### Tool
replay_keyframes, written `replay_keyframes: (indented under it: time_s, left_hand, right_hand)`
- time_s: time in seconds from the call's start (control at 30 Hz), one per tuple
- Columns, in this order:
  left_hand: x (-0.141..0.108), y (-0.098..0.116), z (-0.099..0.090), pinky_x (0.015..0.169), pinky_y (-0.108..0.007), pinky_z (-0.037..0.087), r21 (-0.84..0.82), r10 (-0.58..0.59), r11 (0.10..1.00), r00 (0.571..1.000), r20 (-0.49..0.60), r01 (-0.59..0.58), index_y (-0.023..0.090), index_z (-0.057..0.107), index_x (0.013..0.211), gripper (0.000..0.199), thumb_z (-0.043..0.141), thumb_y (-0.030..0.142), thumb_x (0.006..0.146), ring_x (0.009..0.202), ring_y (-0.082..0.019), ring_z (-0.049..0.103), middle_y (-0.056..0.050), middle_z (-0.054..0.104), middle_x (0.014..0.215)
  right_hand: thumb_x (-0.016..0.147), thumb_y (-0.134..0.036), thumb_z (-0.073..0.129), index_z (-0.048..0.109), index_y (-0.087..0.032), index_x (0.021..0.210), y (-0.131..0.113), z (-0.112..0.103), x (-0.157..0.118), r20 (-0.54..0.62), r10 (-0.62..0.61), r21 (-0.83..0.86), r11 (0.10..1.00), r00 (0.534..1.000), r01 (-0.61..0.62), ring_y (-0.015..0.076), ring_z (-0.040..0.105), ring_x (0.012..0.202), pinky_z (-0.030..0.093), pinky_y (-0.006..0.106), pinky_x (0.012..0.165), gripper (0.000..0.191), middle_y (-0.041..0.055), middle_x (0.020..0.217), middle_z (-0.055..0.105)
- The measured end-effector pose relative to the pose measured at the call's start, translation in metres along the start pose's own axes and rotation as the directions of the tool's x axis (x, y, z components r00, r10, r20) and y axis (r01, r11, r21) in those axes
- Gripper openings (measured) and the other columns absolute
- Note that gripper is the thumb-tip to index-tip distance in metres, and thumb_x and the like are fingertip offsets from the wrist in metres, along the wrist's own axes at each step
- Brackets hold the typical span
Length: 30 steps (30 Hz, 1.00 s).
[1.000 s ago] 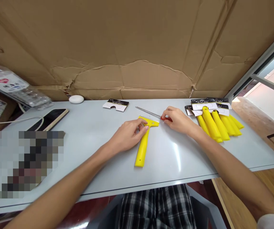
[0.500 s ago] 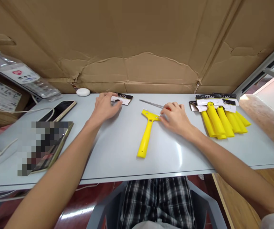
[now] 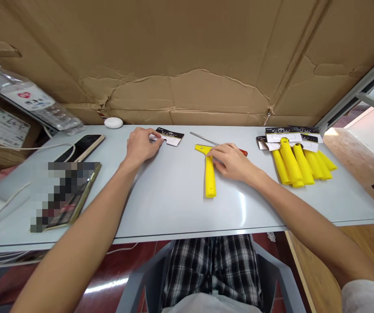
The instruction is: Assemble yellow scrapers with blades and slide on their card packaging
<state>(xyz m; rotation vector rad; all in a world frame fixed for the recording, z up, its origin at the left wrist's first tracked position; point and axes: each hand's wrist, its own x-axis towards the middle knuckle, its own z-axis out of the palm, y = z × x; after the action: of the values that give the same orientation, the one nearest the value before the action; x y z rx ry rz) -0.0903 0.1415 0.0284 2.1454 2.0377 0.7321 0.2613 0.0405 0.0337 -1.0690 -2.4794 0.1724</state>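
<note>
A black-and-white cardboard header card (image 3: 173, 138) lies near the back of the table, its left end pinched by the thumb and fingers of my left hand (image 3: 141, 145). My right hand (image 3: 231, 160) has its fingers closed on the head of a yellow scraper (image 3: 210, 178), which rests flat with its handle toward me. Part of the scraper head is hidden under those fingers. Behind my right hand lies a screwdriver (image 3: 203, 138); its thin metal shaft shows on the left and the end of its red handle on the right.
Several yellow scrapers with header cards (image 3: 293, 165) are piled at the right. A phone (image 3: 84, 147), a tablet-like device (image 3: 85, 191) and a white oval object (image 3: 113, 123) sit at the left, near a plastic bottle (image 3: 37, 98). Cardboard (image 3: 187, 95) walls the back.
My right hand has shifted left from the screwdriver onto the scraper. The scraper has turned, its handle end swinging right and away from me. My left hand now pinches the card, which has tilted slightly.
</note>
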Motion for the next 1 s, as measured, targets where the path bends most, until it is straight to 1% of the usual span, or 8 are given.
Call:
replay_keyframes:
  time_s: [0.13, 0.37, 0.5, 0.7, 0.8, 0.87, 0.93, 1.0]
  left_hand:
    - [-0.004, 0.009, -0.007, 0.094, -0.038, 0.047, -0.022, -0.096, 0.995, 0.995, -0.026, 0.095, 0.022, 0.072, 0.091, 0.022, 0.077, 0.042, 0.086, 0.104, -0.027, 0.061, -0.007, 0.069, 0.102]
    - [-0.008, 0.021, -0.017, 0.085, -0.038, 0.047, -0.082, -0.152, 0.986, 0.985, -0.081, 0.145, 0.026, 0.057, 0.078, 0.028, 0.075, 0.047, 0.083, 0.083, -0.024, 0.060, -0.002, 0.066, 0.082]
    - [-0.016, 0.034, -0.024, 0.086, -0.039, 0.050, -0.130, -0.135, 0.984, 0.985, -0.107, 0.121, 0.026, 0.055, 0.078, 0.032, 0.077, 0.049, 0.083, 0.082, -0.023, 0.061, -0.001, 0.067, 0.083]
    - [-0.044, 0.074, -0.039, 0.081, -0.039, 0.055, -0.291, -0.055, 0.957, 0.978, -0.203, -0.006, 0.025, 0.051, 0.074, 0.035, 0.076, 0.045, 0.088, 0.077, -0.020, 0.062, 0.000, 0.064, 0.078]
    - [-0.059, 0.090, -0.038, 0.074, -0.036, 0.053, -0.360, -0.002, 0.931, 0.985, -0.173, -0.062, 0.025, 0.051, 0.070, 0.037, 0.076, 0.045, 0.088, 0.073, -0.018, 0.060, 0.001, 0.063, 0.072]
    - [-0.068, 0.099, -0.034, 0.067, -0.034, 0.049, -0.401, 0.048, 0.910, 0.987, -0.150, -0.105, 0.024, 0.049, 0.066, 0.039, 0.074, 0.044, 0.088, 0.067, -0.017, 0.057, 0.002, 0.060, 0.067]
    - [-0.077, 0.106, -0.030, 0.064, -0.033, 0.046, -0.436, 0.110, 0.886, 0.985, -0.136, -0.159, 0.024, 0.048, 0.064, 0.041, 0.073, 0.043, 0.089, 0.064, -0.016, 0.054, 0.003, 0.059, 0.064]
    - [-0.084, 0.111, -0.028, 0.063, -0.032, 0.045, -0.452, 0.158, 0.868, 0.977, -0.142, -0.206, 0.024, 0.047, 0.063, 0.041, 0.072, 0.040, 0.091, 0.062, -0.015, 0.054, 0.003, 0.058, 0.064]
  right_hand:
    - [0.101, -0.014, 0.054, 0.071, -0.024, 0.134, 0.005, 0.001, 0.002, -0.011, -0.013, 0.022, 1.000, 1.000, 0.013, 0.0310, 0.067, 0.132, 0.041, 0.054, 0.118, 0.038, 0.0108, 0.141, 0.075]
    - [0.104, -0.022, 0.056, 0.070, -0.022, 0.143, 0.004, 0.004, 0.003, -0.005, 0.006, -0.048, 0.999, 1.000, -0.006, 0.0349, 0.062, 0.142, 0.040, 0.058, 0.122, 0.042, 0.0131, 0.150, 0.071]
    - [0.105, -0.024, 0.055, 0.069, -0.022, 0.146, 0.004, 0.001, 0.002, 0.006, 0.012, -0.039, 0.999, 1.000, -0.011, 0.0351, 0.060, 0.143, 0.039, 0.059, 0.124, 0.043, 0.0148, 0.153, 0.068]
    - [0.102, -0.026, 0.061, 0.068, -0.022, 0.144, 0.013, -0.010, -0.002, -0.014, 0.036, 0.015, 0.999, 0.999, -0.035, 0.0345, 0.062, 0.140, 0.040, 0.062, 0.125, 0.043, 0.0167, 0.148, 0.068]
    - [0.100, -0.024, 0.061, 0.070, -0.022, 0.138, 0.015, -0.017, -0.003, -0.096, 0.069, 0.123, 0.991, 0.993, -0.057, 0.0326, 0.065, 0.132, 0.048, 0.057, 0.118, 0.039, 0.0156, 0.142, 0.071]
    - [0.100, -0.031, 0.066, 0.073, -0.022, 0.133, 0.011, -0.020, -0.003, -0.167, 0.134, 0.264, 0.961, 0.977, -0.086, 0.0300, 0.069, 0.121, 0.055, 0.051, 0.109, 0.034, 0.0141, 0.131, 0.075]
    - [0.099, -0.040, 0.073, 0.074, -0.022, 0.127, 0.004, -0.021, -0.002, -0.187, 0.229, 0.441, 0.888, 0.955, -0.126, 0.0255, 0.071, 0.105, 0.059, 0.045, 0.097, 0.033, 0.0109, 0.117, 0.077]
    - [0.097, -0.048, 0.077, 0.076, -0.022, 0.120, -0.003, -0.020, -0.001, -0.148, 0.313, 0.609, 0.776, 0.938, -0.163, 0.0214, 0.070, 0.093, 0.059, 0.041, 0.089, 0.035, 0.0082, 0.108, 0.076]
